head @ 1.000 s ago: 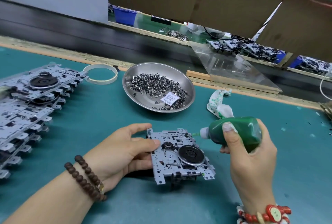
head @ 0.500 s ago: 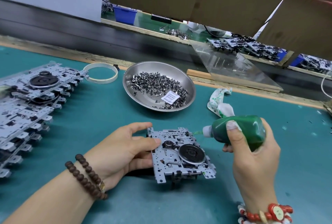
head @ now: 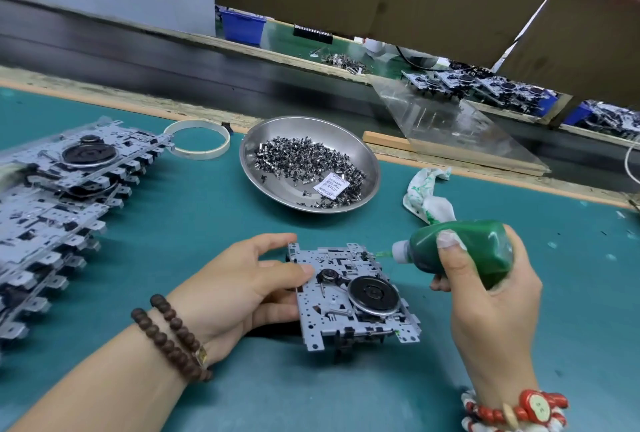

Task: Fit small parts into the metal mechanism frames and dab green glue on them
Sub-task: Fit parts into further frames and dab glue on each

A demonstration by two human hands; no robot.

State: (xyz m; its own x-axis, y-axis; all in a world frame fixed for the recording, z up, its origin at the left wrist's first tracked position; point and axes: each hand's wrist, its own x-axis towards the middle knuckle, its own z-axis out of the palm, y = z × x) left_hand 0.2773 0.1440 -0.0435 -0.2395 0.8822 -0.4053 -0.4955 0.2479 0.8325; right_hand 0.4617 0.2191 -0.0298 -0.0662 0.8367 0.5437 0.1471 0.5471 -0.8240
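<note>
Nearest me, my left hand (head: 242,286) grips one metal frame (head: 349,296) on the table (head: 346,390); my right hand (head: 485,293) squeezes the green glue bottle (head: 460,255), nozzle at the frame's far right edge. Left, a stack of frames (head: 55,210) waits. Farther off, a dish (head: 367,158) holds many small parts (head: 304,161), so much remains, I judge.

Green glue bottle (head: 460,255), silver-grey frame (head: 346,296), teal mat (head: 194,223).

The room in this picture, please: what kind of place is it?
Most likely a factory assembly line. A stack of identical metal frames waits on the green mat, a steel dish holds many small parts, and more workstations lie behind a black conveyor belt.
</note>
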